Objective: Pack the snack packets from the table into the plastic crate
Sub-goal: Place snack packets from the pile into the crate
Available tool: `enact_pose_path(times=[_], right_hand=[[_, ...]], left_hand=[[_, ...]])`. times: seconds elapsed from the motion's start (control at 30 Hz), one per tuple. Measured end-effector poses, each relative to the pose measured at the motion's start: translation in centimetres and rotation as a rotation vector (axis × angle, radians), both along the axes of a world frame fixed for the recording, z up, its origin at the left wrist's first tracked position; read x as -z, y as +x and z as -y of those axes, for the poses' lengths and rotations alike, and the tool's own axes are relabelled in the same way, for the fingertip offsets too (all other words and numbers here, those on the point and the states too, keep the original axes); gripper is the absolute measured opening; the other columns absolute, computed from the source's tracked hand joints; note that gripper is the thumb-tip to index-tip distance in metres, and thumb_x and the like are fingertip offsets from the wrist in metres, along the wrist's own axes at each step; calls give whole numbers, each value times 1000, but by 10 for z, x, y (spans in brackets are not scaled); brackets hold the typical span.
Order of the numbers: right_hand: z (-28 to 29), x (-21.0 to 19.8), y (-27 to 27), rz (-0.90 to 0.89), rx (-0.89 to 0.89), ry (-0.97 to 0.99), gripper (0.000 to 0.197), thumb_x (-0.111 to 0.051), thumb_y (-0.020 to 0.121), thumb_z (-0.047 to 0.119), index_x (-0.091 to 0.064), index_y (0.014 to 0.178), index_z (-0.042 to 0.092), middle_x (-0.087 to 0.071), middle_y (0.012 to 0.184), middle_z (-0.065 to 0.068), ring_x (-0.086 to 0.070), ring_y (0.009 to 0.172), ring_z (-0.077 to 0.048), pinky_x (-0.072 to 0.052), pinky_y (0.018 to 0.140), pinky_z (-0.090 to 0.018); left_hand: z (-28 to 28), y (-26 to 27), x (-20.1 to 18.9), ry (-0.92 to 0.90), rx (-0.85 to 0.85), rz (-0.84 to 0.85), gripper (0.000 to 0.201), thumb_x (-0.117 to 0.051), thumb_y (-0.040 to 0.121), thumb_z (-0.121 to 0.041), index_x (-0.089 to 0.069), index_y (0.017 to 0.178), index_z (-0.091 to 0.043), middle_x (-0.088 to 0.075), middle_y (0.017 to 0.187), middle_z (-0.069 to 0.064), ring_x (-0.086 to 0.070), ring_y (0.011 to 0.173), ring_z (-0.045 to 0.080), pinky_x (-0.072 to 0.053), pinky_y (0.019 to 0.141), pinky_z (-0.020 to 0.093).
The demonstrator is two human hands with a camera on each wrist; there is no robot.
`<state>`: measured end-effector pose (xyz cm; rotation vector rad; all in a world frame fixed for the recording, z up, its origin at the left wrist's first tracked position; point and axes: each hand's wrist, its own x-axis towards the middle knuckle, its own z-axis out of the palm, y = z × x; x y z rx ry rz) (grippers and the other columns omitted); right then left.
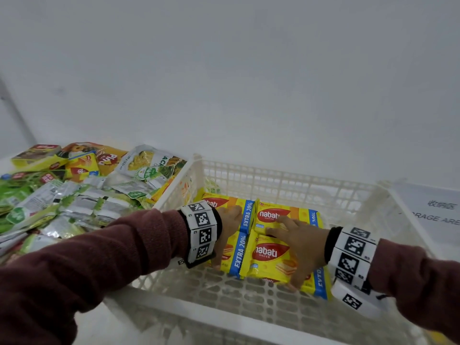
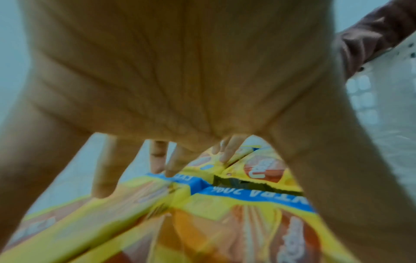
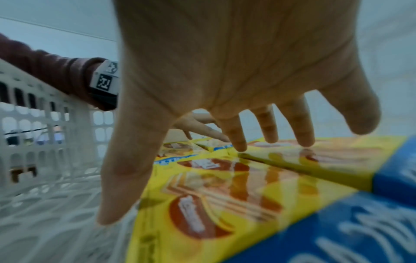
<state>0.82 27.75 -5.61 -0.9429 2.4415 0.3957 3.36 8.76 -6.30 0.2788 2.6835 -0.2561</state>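
A white plastic crate (image 1: 273,170) holds yellow Nabati wafer packets lying flat in a two-by-two block. My left hand (image 1: 227,232) reaches over the crate's left wall, and its spread, straight fingers rest on the two left packets (image 1: 240,252). My right hand (image 1: 298,250) lies spread over the two right packets (image 1: 270,255), fingertips at the seam between them and thumb at the near edge. In the left wrist view, straight fingers (image 2: 157,160) touch the packets (image 2: 247,213). Seen from the right wrist, the fingertips (image 3: 238,146) press the packet tops (image 3: 225,195).
A loose pile of green, silver and orange snack packets (image 1: 74,195) covers the table left of the crate. A paper sign (image 1: 435,210) lies to the right. The near part of the crate floor (image 1: 224,295) is bare. A white wall stands behind.
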Motion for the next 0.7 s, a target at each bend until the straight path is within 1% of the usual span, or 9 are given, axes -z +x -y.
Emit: enact_pose_path(times=[0.07, 0.13, 0.37, 0.5, 0.53, 0.6, 0.63, 0.67, 0.7], right_hand=[[3, -1, 6, -31, -73, -20, 111, -74, 63, 57, -10, 147, 25, -9, 151, -3, -17, 137, -27, -29, 111, -45], [6, 2, 11, -58, -114, -15, 106, -74, 63, 57, -17, 145, 19, -22, 143, -5, -27, 130, -25, -35, 106, -41], [12, 5, 25, -117, -182, 58, 98, -74, 67, 52, -25, 141, 11, -34, 134, -13, -42, 118, -29, -42, 100, -41], [11, 3, 28, -88, -166, 53, 99, -76, 68, 47, -20, 142, 12, -35, 137, -14, -38, 122, -29, -38, 103, -40], [11, 1, 28, -74, -158, 50, 100, -76, 68, 46, -19, 142, 14, -35, 137, -13, -37, 123, -29, -37, 104, -41], [11, -3, 27, -40, -144, 51, 101, -78, 67, 43, -18, 143, 16, -35, 137, -11, -36, 123, -28, -38, 103, -42], [11, -6, 26, -18, -136, 52, 101, -78, 67, 41, -17, 143, 17, -35, 136, -11, -37, 123, -28, -39, 102, -41], [10, -10, 24, 7, -123, 47, 100, -79, 67, 39, -17, 143, 18, -36, 136, -10, -38, 123, -28, -40, 101, -41], [9, -14, 22, 31, -105, 36, 100, -80, 66, 37, -18, 143, 20, -36, 135, -9, -39, 123, -27, -41, 101, -42]], left_hand=[[0, 3, 3, -100, 85, -3, 96, -74, 75, -27, -12, 148, -14, -21, 147, 13, -27, 135, 32, -31, 107, 44], [0, 8, 9, -247, 171, 0, 104, -78, 69, -31, -11, 147, -18, -28, 141, 13, -34, 129, 34, -37, 103, 48], [-8, 25, 11, -238, 149, -11, 76, -57, 88, -19, -11, 147, -8, -26, 141, 18, -35, 126, 37, -37, 97, 48], [-9, 25, 7, -289, 247, -1, 65, -45, 95, -15, -9, 149, -7, -21, 147, 17, -29, 133, 37, -34, 101, 41], [-9, 21, 9, -304, 279, 13, 62, -42, 96, -16, -10, 148, -7, -24, 146, 16, -30, 133, 36, -37, 97, 32], [-11, 23, 10, -324, 311, 28, 54, -38, 99, -24, -21, 146, -5, -43, 130, 8, -34, 132, 34, -30, 73, 11], [-12, 22, 8, -327, 298, 71, 57, -43, 97, -27, -23, 145, -4, -45, 124, 5, -35, 131, 33, -28, 66, 13], [-11, 23, 6, -328, 290, 103, 67, -53, 92, -29, -22, 145, -4, -41, 127, 7, -35, 131, 34, -36, 68, 20], [-12, 23, 2, -322, 245, 152, 79, -63, 85, -31, -20, 146, -4, -34, 136, 11, -34, 131, 34, -44, 80, 31]])
